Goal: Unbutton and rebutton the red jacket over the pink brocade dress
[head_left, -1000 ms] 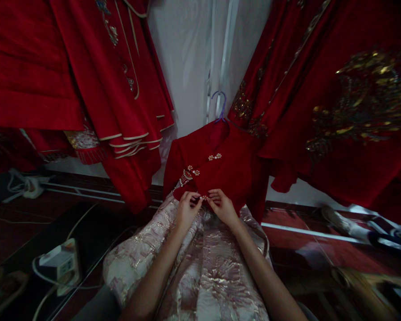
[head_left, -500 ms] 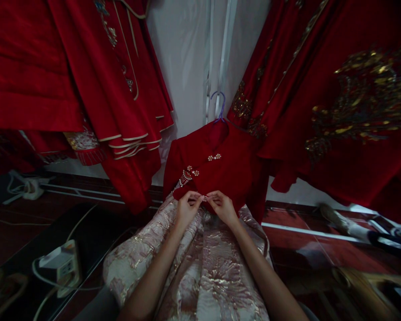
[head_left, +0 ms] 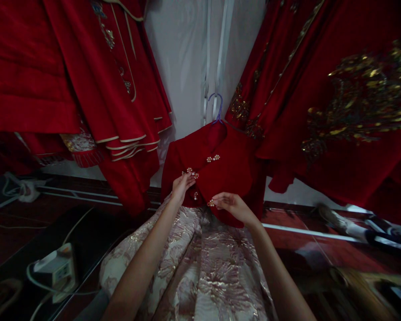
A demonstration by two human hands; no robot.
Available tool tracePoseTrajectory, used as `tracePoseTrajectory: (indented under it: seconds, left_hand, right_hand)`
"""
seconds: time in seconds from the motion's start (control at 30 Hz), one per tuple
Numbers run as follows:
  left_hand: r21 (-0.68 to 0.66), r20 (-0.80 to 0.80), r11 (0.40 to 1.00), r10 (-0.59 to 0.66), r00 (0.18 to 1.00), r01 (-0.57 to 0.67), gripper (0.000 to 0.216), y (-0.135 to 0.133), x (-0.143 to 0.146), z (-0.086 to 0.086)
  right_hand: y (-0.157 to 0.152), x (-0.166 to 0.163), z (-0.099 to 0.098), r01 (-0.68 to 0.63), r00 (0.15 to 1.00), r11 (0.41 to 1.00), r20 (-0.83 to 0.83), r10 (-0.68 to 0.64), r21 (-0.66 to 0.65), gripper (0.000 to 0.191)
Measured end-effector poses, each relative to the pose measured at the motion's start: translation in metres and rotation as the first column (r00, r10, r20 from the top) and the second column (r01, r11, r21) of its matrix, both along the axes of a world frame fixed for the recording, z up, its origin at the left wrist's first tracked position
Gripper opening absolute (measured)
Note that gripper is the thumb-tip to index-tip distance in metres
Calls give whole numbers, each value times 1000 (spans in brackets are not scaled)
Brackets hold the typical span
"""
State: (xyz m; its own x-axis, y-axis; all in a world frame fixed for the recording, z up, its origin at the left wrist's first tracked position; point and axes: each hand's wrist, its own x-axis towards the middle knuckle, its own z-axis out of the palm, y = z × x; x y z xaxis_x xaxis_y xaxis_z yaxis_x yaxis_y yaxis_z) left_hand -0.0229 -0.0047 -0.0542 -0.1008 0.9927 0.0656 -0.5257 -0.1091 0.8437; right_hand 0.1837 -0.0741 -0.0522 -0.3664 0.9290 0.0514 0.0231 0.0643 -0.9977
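A red jacket (head_left: pixel 230 178) hangs on a purple hanger (head_left: pixel 217 108), above a pale brocade skirt with metallic patterning (head_left: pixel 220 276). My left hand (head_left: pixel 181 187) is closed at the beaded ornament (head_left: pixel 190 172) on the jacket's left side, its fingertips partly covering it. Between the thumb and fingers of my right hand (head_left: pixel 232 206) is a gold flower clasp (head_left: pixel 210 203) at the edge of the right front panel. Its small beaded counterpart (head_left: pixel 195 195) sits apart from it on the left panel. Higher up, another pair of flower clasps (head_left: pixel 213 158) lies across the chest.
Red garments with pale piping (head_left: pixel 127 133) hang at left, and gold-sequinned red ones (head_left: pixel 361 98) at right. A power strip with cables (head_left: pixel 62 272) lies low on the left. Someone's foot and leg (head_left: pixel 347 225) show at the right.
Both hands were together at the lower clasp. Now my left hand has moved up and left to the beaded ornament, while my right hand has drawn the flower clasp slightly right, away from its counterpart.
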Motion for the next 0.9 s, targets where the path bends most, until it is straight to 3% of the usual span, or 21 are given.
tracePoseTrajectory:
  seconds: [0.2, 0.4, 0.53, 0.6, 0.67, 0.73, 0.8, 0.9]
  left_hand:
    - [21, -42, 1000, 10, 999, -9, 24, 0, -3, -1]
    - [43, -127, 993, 117, 985, -112, 29, 4, 4, -6]
    - [-14, -291, 1000, -25, 956, 21, 34, 6, 10, 2]
    - [36, -459, 997, -43, 888, 67, 36, 9, 14, 14]
    - [210, -602, 977, 92, 793, 46, 32, 13, 20, 30]
    - [418, -688, 906, 272, 673, 62, 26, 16, 26, 48]
    - [556, -748, 819, 422, 513, 138, 28, 17, 32, 66]
    - [635, -772, 726, 593, 228, 264, 26, 19, 40, 89]
  right_hand:
    - [5, -6, 5, -72, 996, 997, 61, 71, 17, 33]
    - [8, -7, 4, -75, 994, 996, 88, 70, 46, 33]
    - [4, -3, 3, 0, 998, 999, 57, -3, 52, 33]
    - [0, 1, 8, -25, 998, 999, 63, 22, 48, 33]
    - [-4, 8, 16, -82, 992, 996, 96, 78, 36, 33]
    - [-8, 16, 27, -134, 982, 991, 135, 130, 19, 32]
    - [-12, 25, 37, -163, 973, 987, 168, 159, 10, 33]
    - [-15, 40, 49, -188, 962, 982, 205, 180, 17, 32]
